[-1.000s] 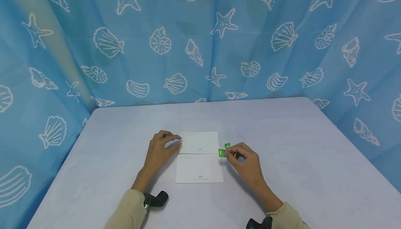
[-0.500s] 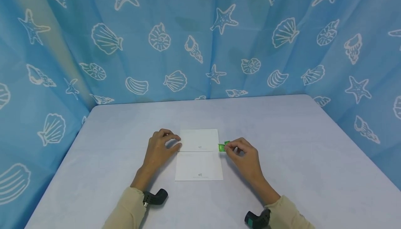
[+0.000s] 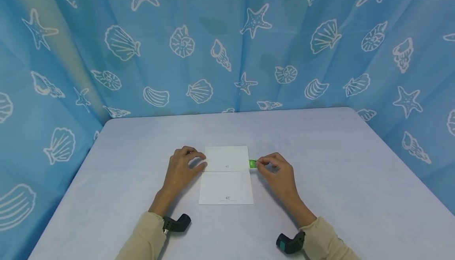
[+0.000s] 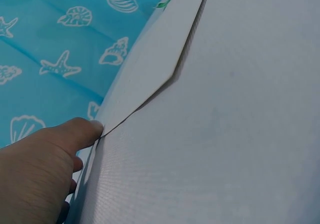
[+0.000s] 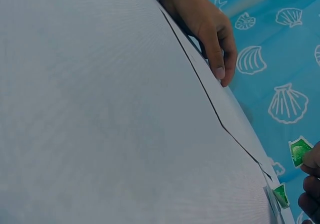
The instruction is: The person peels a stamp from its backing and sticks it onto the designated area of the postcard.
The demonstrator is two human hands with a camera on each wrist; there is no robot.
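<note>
A white card (image 3: 226, 189) lies in front of me as two panels with a line across the middle; small grey print shows low on each. Whether it is one folded piece or two, I cannot tell. My left hand (image 3: 180, 171) rests at its left edge near that line, thumb and forefinger tips touching the edge and apart from each other. Beside the right edge, my right hand (image 3: 281, 177) pinches a small green stamp-like piece (image 3: 252, 163) between thumb and forefinger. The right wrist view shows this pale-bordered green piece (image 5: 299, 151) and a second green piece (image 5: 281, 195) by the card's edge.
A white-covered table (image 3: 320, 145) surrounds the card. Blue curtains (image 3: 220, 19) with white shell and starfish prints hang behind it and at both sides. Black wrist cameras (image 3: 177, 223) sit on both forearms, by the beige sleeves (image 3: 143, 236).
My right hand has moved slightly up and away from me with the green piece. Two green bits showed there earlier in the head view; now one shows. My left hand has stayed at the card's edge.
</note>
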